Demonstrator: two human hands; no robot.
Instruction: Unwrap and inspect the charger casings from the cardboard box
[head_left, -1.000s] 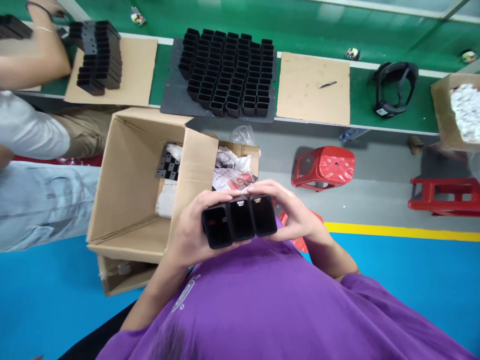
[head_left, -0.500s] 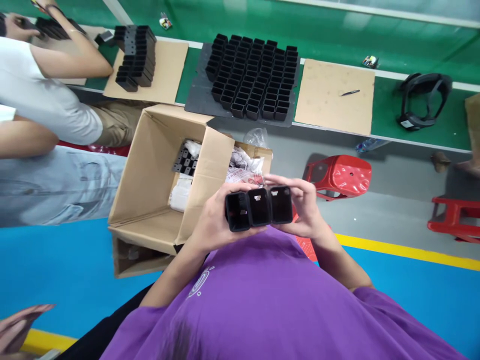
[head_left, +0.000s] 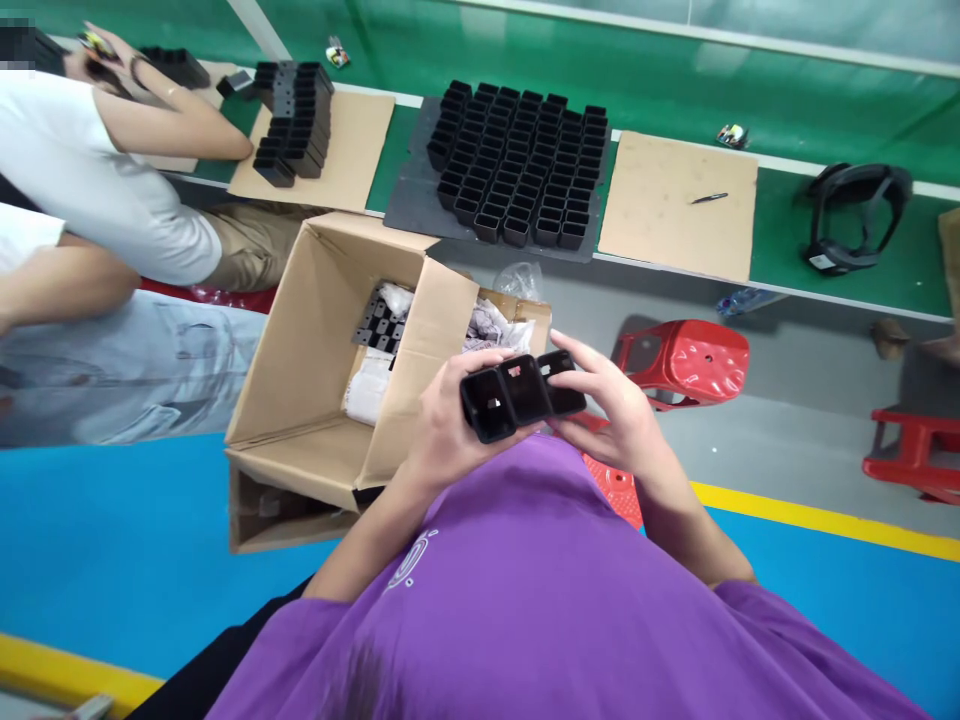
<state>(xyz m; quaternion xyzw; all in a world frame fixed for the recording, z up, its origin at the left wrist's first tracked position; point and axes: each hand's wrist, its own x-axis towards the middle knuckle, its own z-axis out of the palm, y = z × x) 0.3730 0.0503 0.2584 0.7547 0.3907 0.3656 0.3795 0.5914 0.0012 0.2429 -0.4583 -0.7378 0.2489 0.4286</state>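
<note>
Three black, open-topped rectangular plastic boxes (head_left: 523, 390) sit side by side in front of my chest, their mouths facing up towards me. My left hand (head_left: 442, 420) is wrapped round the left end of the row, thumb along the far side and fingers beneath. At the right end my right hand (head_left: 619, 405) grips the last box, with one finger lying across its mouth and the thumb side below. Small light patches show inside the boxes. On the bench beyond, many similar black boxes (head_left: 517, 165) stand packed on a dark grey sheet (head_left: 409, 205).
An open carton (head_left: 277, 350) with black parts and white wrapping stands to my left. Co-workers (head_left: 127, 190) sit beyond it. Along the green bench lie cardboard sheets, a pen-like tool (head_left: 709, 198) and a black headset (head_left: 851, 220). Red stools (head_left: 709, 358) stand at right.
The row of boxes has tilted, its right end swinging up and away. My right hand has shifted its fingers from the far side onto the mouth of the right box.
</note>
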